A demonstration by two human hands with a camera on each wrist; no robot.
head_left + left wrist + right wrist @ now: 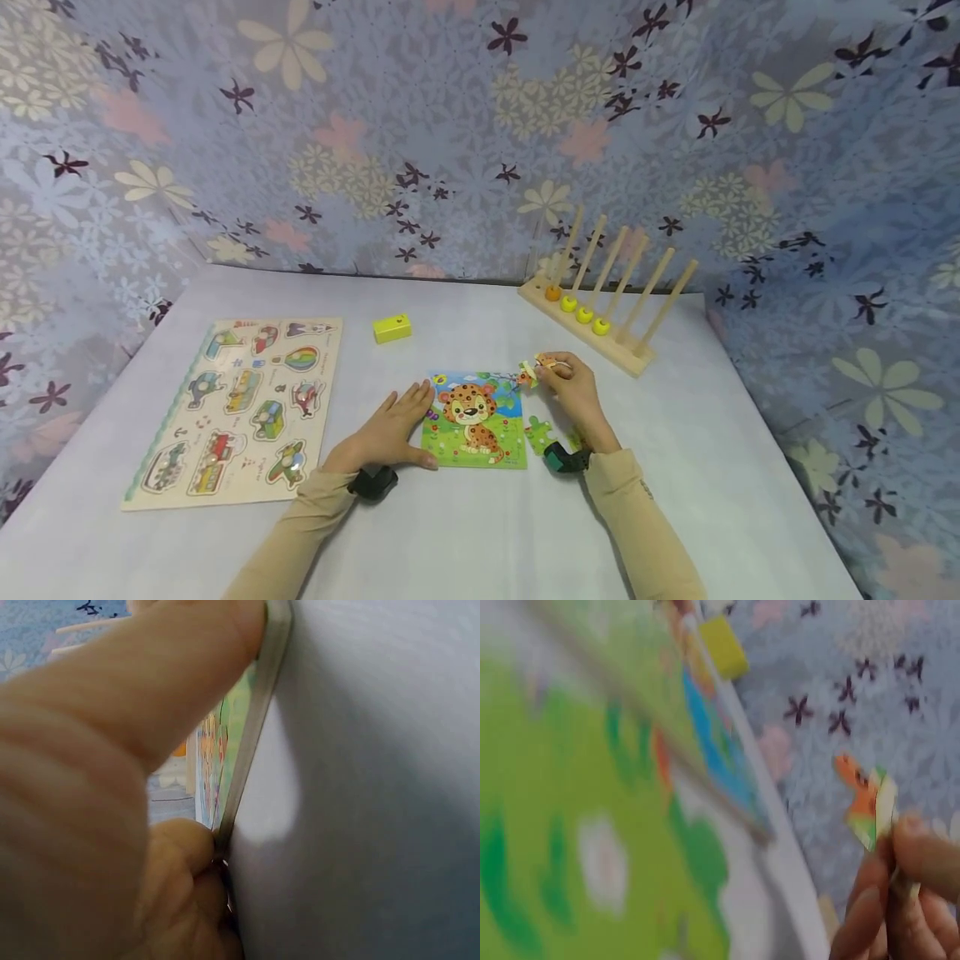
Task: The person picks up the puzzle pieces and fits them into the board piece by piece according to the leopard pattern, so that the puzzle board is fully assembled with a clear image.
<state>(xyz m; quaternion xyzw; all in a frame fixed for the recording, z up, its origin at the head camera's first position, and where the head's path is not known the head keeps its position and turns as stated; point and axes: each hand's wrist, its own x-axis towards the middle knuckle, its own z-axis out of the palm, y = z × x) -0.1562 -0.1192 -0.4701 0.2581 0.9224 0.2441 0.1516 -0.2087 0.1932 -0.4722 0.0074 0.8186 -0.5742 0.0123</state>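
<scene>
A square puzzle board with a leopard cub picture lies flat on the table. My left hand rests against its left side, fingers spread and thumb at the lower left corner. The left wrist view shows the thumb on the board's edge. To the right of the board, my right hand pinches orange-and-green puzzle pieces between thumb and fingers, raised near the board's upper right corner. How many it holds is hard to tell. Green loose puzzle pieces lie by the right wrist, partly hidden by the wrist camera.
On the left lies a wooden vehicle puzzle board. A yellow block sits behind the leopard board. At the back right stands a wooden peg rack with orange and yellow beads. A flowered cloth hangs behind the table.
</scene>
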